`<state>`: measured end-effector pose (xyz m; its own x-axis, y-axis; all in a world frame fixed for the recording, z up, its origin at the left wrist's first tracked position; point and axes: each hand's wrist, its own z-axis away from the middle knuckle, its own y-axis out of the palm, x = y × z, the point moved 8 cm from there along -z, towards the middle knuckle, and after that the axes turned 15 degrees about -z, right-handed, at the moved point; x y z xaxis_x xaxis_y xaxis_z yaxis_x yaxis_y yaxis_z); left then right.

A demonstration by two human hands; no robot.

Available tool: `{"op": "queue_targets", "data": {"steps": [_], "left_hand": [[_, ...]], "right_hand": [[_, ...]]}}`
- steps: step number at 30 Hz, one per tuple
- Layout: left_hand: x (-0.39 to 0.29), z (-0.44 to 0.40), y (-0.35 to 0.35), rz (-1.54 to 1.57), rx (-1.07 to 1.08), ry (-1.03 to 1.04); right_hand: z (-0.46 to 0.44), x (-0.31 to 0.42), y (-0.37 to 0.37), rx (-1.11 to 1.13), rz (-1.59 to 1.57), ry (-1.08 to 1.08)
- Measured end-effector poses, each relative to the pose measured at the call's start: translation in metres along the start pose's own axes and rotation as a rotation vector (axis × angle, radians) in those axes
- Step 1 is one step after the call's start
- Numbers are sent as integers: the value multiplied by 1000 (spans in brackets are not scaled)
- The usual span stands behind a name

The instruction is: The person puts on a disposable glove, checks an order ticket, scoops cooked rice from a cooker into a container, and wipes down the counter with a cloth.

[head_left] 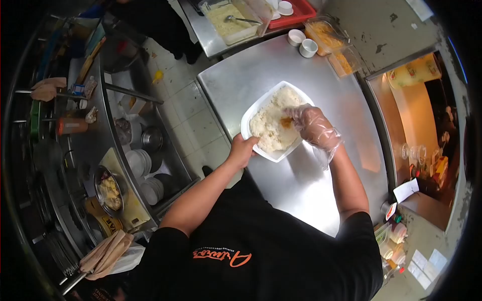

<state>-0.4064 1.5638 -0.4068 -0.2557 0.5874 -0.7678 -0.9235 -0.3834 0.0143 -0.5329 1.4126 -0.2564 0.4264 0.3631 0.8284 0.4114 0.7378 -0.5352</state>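
A white squarish bowl (245, 125) full of white rice (268, 125) is in front of me at the metal counter. My left hand (243, 151) grips the bowl's lower left corner, with the thumb over the rim. My right hand (316, 128), in a clear plastic glove, hovers over the right side of the rice with its fingers drawn together. Golden-brown bits (286, 122) show at those fingertips. Whether some of them lie on the rice, I cannot tell.
On the metal counter (236, 80), two small white cups (308, 48) stand beside clear containers of orange shreds (326, 35). A tub with a spoon (228, 22) is at the back. Left are shelves with stacked plates (138, 163) and a metal bowl (109, 193). Another person's dark-clothed legs (165, 30) are at top left.
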Motion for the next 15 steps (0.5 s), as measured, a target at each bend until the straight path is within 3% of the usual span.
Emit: {"op": "queue_targets", "data": {"steps": [3,4,6,10,12,14,15], "left_hand": [[-11,8,-8,47,37,4],[-8,8,-15,108,65,28],[-4,10,-40,187,46,63],[-27,51,-122,298,8,155],[-36,77,-178,381,-34,180],[-46,105,-209,471,-147,233],[-50,115,-248,519,-215,297]], "right_hand": [[7,11,-16,-155,-348,49],[3,20,-20,-227,-263,-74],[6,40,-30,-365,-125,52],[2,28,-35,-620,-322,-2],[-8,8,-18,-591,-64,199],[3,-23,-8,-502,210,205],[-15,-38,14,-479,-41,220]]}}
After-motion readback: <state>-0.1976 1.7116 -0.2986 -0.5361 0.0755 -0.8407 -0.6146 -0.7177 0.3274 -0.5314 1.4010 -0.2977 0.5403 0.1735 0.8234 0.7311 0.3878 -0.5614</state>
